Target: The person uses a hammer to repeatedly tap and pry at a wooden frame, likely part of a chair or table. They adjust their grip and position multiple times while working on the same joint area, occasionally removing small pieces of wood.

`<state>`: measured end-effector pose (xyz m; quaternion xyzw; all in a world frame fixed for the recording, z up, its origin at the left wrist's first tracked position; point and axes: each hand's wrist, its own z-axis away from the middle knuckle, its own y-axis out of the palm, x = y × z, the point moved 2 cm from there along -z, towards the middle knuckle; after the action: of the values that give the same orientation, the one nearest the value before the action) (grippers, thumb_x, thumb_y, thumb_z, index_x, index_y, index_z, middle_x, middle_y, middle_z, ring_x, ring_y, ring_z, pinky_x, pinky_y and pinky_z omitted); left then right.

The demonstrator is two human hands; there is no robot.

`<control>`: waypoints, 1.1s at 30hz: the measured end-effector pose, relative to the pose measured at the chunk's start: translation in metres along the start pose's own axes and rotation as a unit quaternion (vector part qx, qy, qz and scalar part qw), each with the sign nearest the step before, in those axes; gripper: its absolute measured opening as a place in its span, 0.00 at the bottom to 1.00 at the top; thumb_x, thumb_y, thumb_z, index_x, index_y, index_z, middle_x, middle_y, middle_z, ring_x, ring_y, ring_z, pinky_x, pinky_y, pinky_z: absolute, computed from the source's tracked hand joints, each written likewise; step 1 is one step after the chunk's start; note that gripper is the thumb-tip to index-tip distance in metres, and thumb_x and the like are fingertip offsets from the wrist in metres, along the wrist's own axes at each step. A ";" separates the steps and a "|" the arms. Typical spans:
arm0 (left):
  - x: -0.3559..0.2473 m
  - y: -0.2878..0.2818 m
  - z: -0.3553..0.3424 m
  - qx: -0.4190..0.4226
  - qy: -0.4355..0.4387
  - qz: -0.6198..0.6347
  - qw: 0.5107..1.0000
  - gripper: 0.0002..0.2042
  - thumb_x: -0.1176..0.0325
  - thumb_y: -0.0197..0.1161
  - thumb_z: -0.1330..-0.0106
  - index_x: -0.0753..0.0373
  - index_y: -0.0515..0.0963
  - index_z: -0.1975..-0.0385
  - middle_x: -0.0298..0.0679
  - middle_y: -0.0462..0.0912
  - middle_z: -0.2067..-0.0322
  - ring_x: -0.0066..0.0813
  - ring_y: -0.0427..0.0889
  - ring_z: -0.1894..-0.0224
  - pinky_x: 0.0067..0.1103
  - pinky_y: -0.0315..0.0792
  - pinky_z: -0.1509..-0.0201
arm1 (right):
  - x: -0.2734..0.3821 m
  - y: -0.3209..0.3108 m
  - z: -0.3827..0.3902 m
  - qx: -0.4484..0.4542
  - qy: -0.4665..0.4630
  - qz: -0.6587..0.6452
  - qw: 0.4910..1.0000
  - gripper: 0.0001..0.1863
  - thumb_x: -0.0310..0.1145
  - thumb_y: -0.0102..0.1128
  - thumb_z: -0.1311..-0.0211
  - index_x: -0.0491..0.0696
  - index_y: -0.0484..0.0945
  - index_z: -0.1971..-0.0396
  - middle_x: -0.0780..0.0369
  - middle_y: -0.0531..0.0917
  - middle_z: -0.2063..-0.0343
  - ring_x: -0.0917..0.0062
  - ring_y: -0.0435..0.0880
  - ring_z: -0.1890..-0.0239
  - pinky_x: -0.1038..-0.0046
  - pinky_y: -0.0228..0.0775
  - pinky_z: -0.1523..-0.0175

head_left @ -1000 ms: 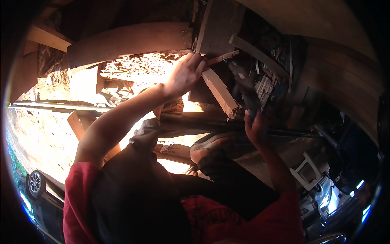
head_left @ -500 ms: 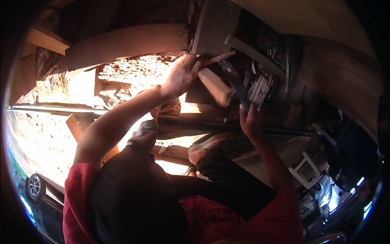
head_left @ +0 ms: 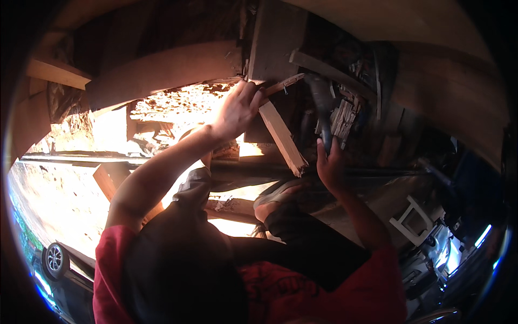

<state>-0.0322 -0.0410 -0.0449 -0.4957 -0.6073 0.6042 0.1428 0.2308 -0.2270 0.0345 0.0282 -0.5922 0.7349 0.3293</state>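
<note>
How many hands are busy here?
2: the left hand, upper centre, gripping a thin wood strip; the right hand, lower and to the right, around a dark tool. Others could be hidden in shadow.

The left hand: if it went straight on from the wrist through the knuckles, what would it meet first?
Apart from the thin wood strip it holds, the left hand would probably meet the wide dark board beyond; depth is unclear.
</note>
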 end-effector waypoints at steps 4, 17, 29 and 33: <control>-0.002 0.000 -0.001 0.039 -0.006 0.003 0.999 0.23 0.73 0.65 0.45 0.76 0.79 0.48 0.51 0.75 0.57 0.49 0.73 0.49 0.35 0.74 0.41 | -0.007 0.011 -0.016 -0.077 0.029 -0.015 0.996 0.20 0.41 0.61 0.20 0.37 0.77 0.46 0.42 0.87 0.62 0.39 0.86 0.55 0.48 0.78 0.52; 0.002 0.001 -0.003 0.039 -0.012 0.035 0.999 0.28 0.76 0.61 0.41 0.76 0.74 0.38 0.53 0.75 0.54 0.51 0.75 0.49 0.36 0.76 0.44 | 0.002 0.019 -0.057 -0.181 -0.105 0.109 0.972 0.29 0.38 0.69 0.27 0.46 0.74 0.31 0.51 0.85 0.50 0.50 0.83 0.42 0.51 0.72 0.36; -0.001 -0.004 -0.005 0.031 -0.026 0.062 0.997 0.24 0.74 0.60 0.39 0.76 0.75 0.41 0.53 0.75 0.55 0.51 0.75 0.48 0.35 0.76 0.44 | 0.095 0.034 -0.121 -0.143 -0.371 -0.044 0.916 0.15 0.31 0.80 0.39 0.49 0.84 0.55 0.63 0.89 0.62 0.65 0.87 0.56 0.61 0.80 0.48; -0.002 -0.001 -0.006 0.026 -0.040 0.060 0.997 0.24 0.73 0.59 0.37 0.74 0.76 0.40 0.53 0.75 0.54 0.51 0.75 0.47 0.36 0.76 0.43 | 0.090 0.035 -0.123 -0.158 -0.371 -0.056 0.913 0.09 0.27 0.77 0.38 0.46 0.85 0.61 0.63 0.90 0.62 0.65 0.88 0.58 0.63 0.82 0.48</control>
<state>-0.0271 -0.0391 -0.0415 -0.5027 -0.5655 0.6470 0.0947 0.1851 -0.0797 0.0068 0.2795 -0.7775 0.5490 0.1267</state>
